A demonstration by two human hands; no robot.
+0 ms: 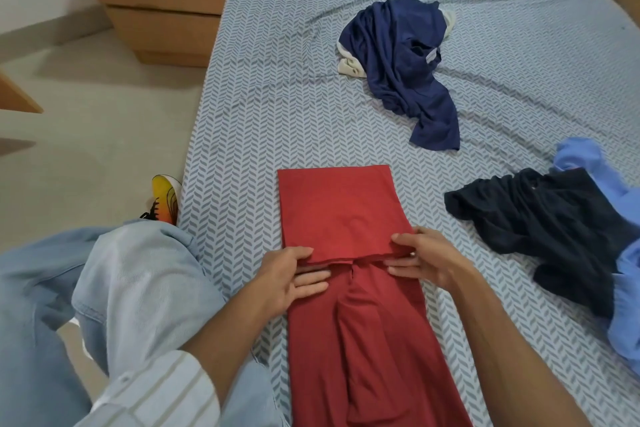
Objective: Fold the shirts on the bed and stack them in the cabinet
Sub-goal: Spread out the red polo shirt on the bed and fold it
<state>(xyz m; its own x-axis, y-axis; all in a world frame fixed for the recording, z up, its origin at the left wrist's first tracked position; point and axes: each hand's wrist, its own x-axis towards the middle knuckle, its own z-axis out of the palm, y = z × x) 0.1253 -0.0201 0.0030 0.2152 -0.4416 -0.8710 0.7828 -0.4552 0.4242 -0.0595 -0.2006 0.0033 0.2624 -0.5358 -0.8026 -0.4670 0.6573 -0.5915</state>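
From the head camera, a long, smooth red knit shirt [349, 274] is lying in a narrow strip on the bed's blue-grey chevron-printed cotton sheet [277, 107], its far end doubled back into a flat rectangle. The left hand [287, 276] and right hand [424, 260] are each pinching that folded edge, thumbs on top, fingers beneath. Farther off, a crumpled navy shirt [401, 69] is sitting in soft folds; at right, a rumpled black garment [554, 222] is overlapping a light blue one [623, 322].
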